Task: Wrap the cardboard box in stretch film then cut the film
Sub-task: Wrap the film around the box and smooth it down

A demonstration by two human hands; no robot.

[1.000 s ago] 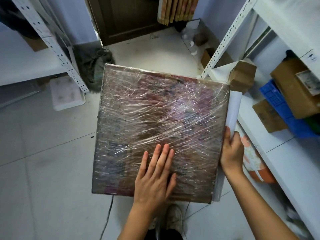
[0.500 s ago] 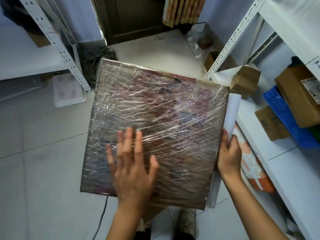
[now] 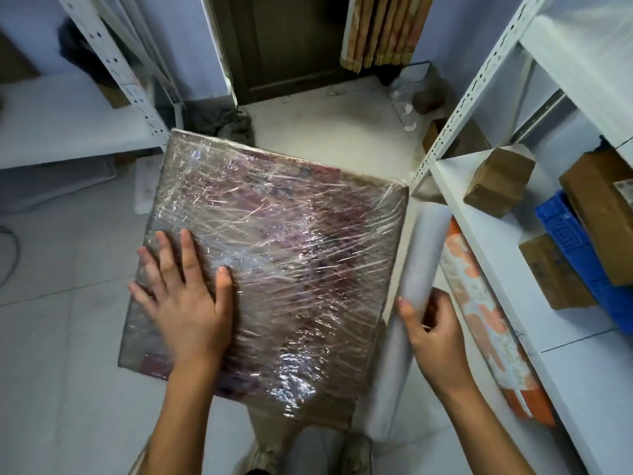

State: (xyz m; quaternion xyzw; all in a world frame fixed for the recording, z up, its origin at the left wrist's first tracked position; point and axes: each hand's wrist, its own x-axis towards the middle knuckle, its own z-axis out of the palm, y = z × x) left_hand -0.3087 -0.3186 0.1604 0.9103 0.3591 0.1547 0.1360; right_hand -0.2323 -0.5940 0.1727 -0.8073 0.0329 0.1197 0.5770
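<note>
A large flat cardboard box [image 3: 291,241] fills the middle of the view, its top face covered in wrinkled clear stretch film. My left hand [image 3: 186,296] lies flat on the film near the box's left edge, fingers spread. Along the box's right edge runs the white stretch film roll [image 3: 423,248], still joined to the wrap at the far right corner. My right hand [image 3: 435,334] is closed around the roll's lower half, beside the box's right edge.
White metal shelving [image 3: 479,214] stands close on the right, holding small cardboard boxes [image 3: 498,181], a blue crate [image 3: 579,245] and an orange patterned package [image 3: 493,323]. Another white shelf [image 3: 68,128] is at the left. A dark door [image 3: 281,42] lies ahead across the tiled floor.
My left hand has slid leftward across the film, from the lower middle to the left edge. The box has shifted slightly and my right hand has moved a little down the roll.
</note>
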